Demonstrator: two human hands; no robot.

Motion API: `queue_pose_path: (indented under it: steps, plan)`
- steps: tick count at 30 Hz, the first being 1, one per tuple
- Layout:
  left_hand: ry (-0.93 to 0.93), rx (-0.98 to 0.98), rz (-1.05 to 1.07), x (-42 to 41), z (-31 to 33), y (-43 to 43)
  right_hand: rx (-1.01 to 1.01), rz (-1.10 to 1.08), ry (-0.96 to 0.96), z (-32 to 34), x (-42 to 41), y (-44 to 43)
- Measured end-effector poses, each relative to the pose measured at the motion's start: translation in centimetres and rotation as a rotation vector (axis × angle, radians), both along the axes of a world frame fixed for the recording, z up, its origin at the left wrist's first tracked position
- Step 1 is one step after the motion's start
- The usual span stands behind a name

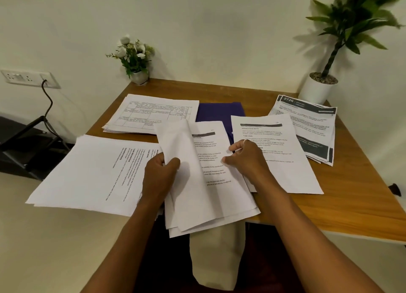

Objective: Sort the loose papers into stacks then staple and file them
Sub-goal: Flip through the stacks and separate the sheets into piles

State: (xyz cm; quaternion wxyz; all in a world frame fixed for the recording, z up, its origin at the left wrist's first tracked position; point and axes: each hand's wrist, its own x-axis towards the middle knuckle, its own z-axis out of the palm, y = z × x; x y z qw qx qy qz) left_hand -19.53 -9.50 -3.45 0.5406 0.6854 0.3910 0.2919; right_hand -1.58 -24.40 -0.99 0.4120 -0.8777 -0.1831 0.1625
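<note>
Left hand [161,176] and right hand [246,158] hold the middle stack [211,196]

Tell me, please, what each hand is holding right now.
Left hand: grips the lifted sheet of the middle stack.
Right hand: pinches that stack's right edge.

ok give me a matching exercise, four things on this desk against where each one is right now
Things:
1 purple folder
2 small flower pot
3 dark-banner stack
4 lifted sheet

Places:
A far right of the desk
B pinched in the left hand
C back left corner
D middle back, partly under papers

Pairs: 1-D, 2-C, 3-A, 4-B
</note>
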Motion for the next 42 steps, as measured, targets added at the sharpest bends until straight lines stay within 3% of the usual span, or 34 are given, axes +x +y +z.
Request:
queue_pose_path:
  steps: [7,13,18,23,25,29,35,37,42]
  plan:
    - [-0.012,0.003,0.007,0.2,0.0,-0.3,-0.079,0.055,-0.057,-0.2,-1.0,-0.5]
    - [-0.021,0.0,-0.006,0.2,0.3,-0.7,0.004,-0.016,-0.115,-0.4,-1.3,-0.2]
    - [0.004,0.018,-0.001,0.0,0.2,-0.7,-0.026,-0.031,0.007,-0.1,-0.3,-0.5]
    - [0.01,0.001,-0.005,0.0,0.5,-0.9,0.241,-0.074,0.363,0.7,-0.1,-1.2]
    - [0.028,0.005,0.002,0.0,0.6,-0.9,0.259,-0.081,0.422,0.7,-0.1,-1.5]
    - [0.036,0.005,0.012,0.0,0.7,-1.1,0.266,-0.095,0.367,0.1,-0.3,-1.6]
    - [0.038,0.016,-0.008,0.0,0.9,-1.3,0.296,-0.058,0.078,-0.7,-1.5,-1.2]
    - [0.057,0.032,-0.004,0.0,0.7,-1.1,0.359,-0.049,0.151,-0.2,-2.2,-1.2]
    - [0.127,0.089,-0.016,0.5,-0.3,-0.3,0.457,0.133,0.552,1.7,-3.6,-1.2]
